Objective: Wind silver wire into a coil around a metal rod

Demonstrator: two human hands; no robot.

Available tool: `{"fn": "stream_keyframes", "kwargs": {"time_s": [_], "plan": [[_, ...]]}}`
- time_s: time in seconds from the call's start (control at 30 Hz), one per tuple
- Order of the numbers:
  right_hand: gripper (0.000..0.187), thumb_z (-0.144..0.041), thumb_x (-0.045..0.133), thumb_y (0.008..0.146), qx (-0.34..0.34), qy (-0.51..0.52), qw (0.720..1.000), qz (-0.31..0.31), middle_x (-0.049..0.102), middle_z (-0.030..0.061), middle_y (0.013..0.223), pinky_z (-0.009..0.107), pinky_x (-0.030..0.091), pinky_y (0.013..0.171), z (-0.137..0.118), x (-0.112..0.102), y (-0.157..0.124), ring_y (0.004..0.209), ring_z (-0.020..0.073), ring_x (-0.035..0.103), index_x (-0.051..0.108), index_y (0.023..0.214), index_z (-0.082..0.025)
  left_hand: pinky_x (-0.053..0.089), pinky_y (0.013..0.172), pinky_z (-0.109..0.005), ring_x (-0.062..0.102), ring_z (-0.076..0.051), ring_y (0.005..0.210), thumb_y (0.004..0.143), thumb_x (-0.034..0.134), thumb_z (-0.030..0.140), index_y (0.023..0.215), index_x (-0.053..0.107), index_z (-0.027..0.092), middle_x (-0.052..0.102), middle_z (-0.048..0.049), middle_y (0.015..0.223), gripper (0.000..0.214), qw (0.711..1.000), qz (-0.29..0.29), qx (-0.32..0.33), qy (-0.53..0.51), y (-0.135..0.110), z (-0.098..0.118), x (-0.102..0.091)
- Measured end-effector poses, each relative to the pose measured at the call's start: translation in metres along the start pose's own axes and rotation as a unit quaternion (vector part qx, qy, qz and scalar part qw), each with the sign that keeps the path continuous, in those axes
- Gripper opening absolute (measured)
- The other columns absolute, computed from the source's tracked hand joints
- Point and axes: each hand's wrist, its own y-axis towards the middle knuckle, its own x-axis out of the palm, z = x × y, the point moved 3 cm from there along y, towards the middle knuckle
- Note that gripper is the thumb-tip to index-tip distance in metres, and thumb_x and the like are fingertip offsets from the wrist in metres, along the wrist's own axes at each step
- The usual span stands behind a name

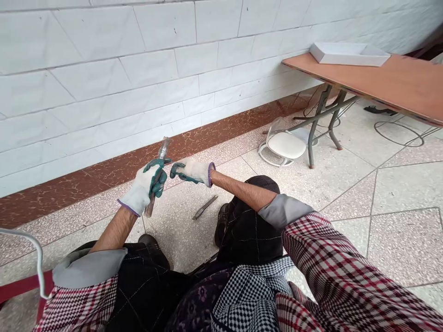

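Here's the left hand [147, 184], gloved, fingers closed around a slim rod [163, 150], its silvery upper end slanting up toward the wall [104, 106]! Just beside it, the right hand [192, 170], fingers bent loosely; whether they pinch anything, I cannot tell. Below, a dark metal piece [205, 207] lies on the speckled floor [178, 235] near a shoe [220, 226]; off right, a white stool [285, 144] by the brown surface [411, 85].
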Motion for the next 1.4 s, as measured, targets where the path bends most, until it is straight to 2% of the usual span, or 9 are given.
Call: {"fn": "stream_keyframes", "kwargs": {"time_s": [0.2,0.33,0.43,0.57,0.73,0.93,1.03,1.2,1.4], "plan": [[0.021,-0.018,0.049,0.097,-0.041,-0.061,0.997,-0.002,0.05,-0.004,0.064,0.02,0.03,0.045,0.006,0.009,0.01,0.05,0.0078,0.043,0.07,0.096,-0.015,0.029,0.031,-0.021,0.026,-0.008,0.034,0.09,0.062,0.032,0.111,0.064,0.015,0.044,0.0076,0.052,0.027,0.999,-0.008,0.017,-0.04,0.013,-0.004,-0.01],[0.023,-0.021,0.049,0.096,-0.059,-0.079,0.995,0.007,0.053,-0.0026,0.064,0.021,0.032,0.047,0.006,0.002,0.012,0.052,0.0087,0.044,0.071,0.096,-0.015,0.026,0.033,-0.019,0.024,-0.007,0.035,0.103,0.044,0.025,0.095,0.06,0.015,0.039,0.0078,0.051,0.021,0.992,-0.018,-0.004,-0.124,0.01,0.017,-0.025],[0.024,-0.023,0.05,0.097,-0.064,-0.124,0.99,0.016,0.059,0.0004,0.067,0.023,0.034,0.051,0.008,-0.004,0.016,0.057,0.0104,0.048,0.072,0.095,-0.014,0.028,0.036,-0.018,0.022,-0.005,0.037,0.106,0.044,0.025,0.089,0.056,0.017,0.037,0.0072,0.052,0.022,0.973,0.034,0.071,-0.218,0.009,0.044,-0.052],[0.02,-0.017,0.054,0.096,-0.046,-0.181,0.982,0.023,0.068,0.0041,0.078,0.023,0.036,0.055,0.016,-0.007,0.022,0.064,0.0115,0.054,0.074,0.095,-0.013,0.029,0.034,-0.017,0.022,-0.005,0.037,0.105,0.046,0.026,0.086,0.055,0.018,0.047,0.0061,0.055,0.023,0.978,0.094,0.089,-0.166,0.011,0.054,-0.073],[0.038,-0.01,0.063,0.09,-0.018,-0.241,0.97,0.002,0.076,0.0077,0.103,0.022,0.048,0.065,0.034,-0.012,0.025,0.081,0.016,0.067,0.072,0.126,-0.015,0.033,0.029,-0.022,0.034,-0.008,0.034,0.077,0.066,0.02,0.089,0.064,0.016,0.062,0.0023,0.058,0.013,0.987,0.141,0.082,-0.01,0.008,0.03,-0.048],[0.045,-0.001,0.052,0.093,-0.07,0.064,0.993,0.069,0.068,0.011,0.134,0.022,0.06,0.068,0.023,-0.015,0.019,0.105,0.0169,0.067,0.058,0.135,-0.015,0.03,0.028,-0.022,0.036,-0.007,0.032,0.07,0.069,0.025,0.084,0.065,0.013,0.067,-0.0049,0.062,0.019,0.995,0.043,0.052,0.072,-0.001,0.001,-0.006],[0.035,0.001,0.052,0.092,-0.043,0.14,0.989,0.021,0.071,0.0082,0.121,0.021,0.061,0.065,0.011,0.002,0.014,0.096,0.0151,0.068,0.063,0.121,-0.015,0.032,0.029,-0.022,0.039,-0.007,0.034,0.073,0.071,0.026,0.082,0.065,0.013,0.067,-0.0053,0.064,0.017,0.995,0.003,0.045,0.086,-0.005,-0.001,0.002],[0.013,-0.009,0.064,0.091,0.015,0.144,0.989,-0.024,0.071,0.0003,0.083,0.02,0.054,0.059,0.007,0.022,0.007,0.075,0.0134,0.065,0.065,0.101,-0.018,0.032,0.031,-0.02,0.04,-0.008,0.035,0.079,0.068,0.018,0.078,0.063,0.014,0.058,-0.0008,0.054,0.007,0.998,0.024,0.026,0.051,-0.004,0.006,0.007],[0.013,-0.017,0.056,0.098,-0.017,0.109,0.993,0.052,0.055,-0.0044,0.061,0.021,0.036,0.041,0.012,0.008,-0.003,0.048,0.0083,0.046,0.062,0.087,-0.018,0.028,0.031,-0.022,0.038,-0.007,0.035,0.08,0.073,0.015,0.083,0.067,0.013,0.062,-0.0025,0.06,0.007,0.995,0.065,0.015,0.07,-0.001,0.004,0.004]]}}
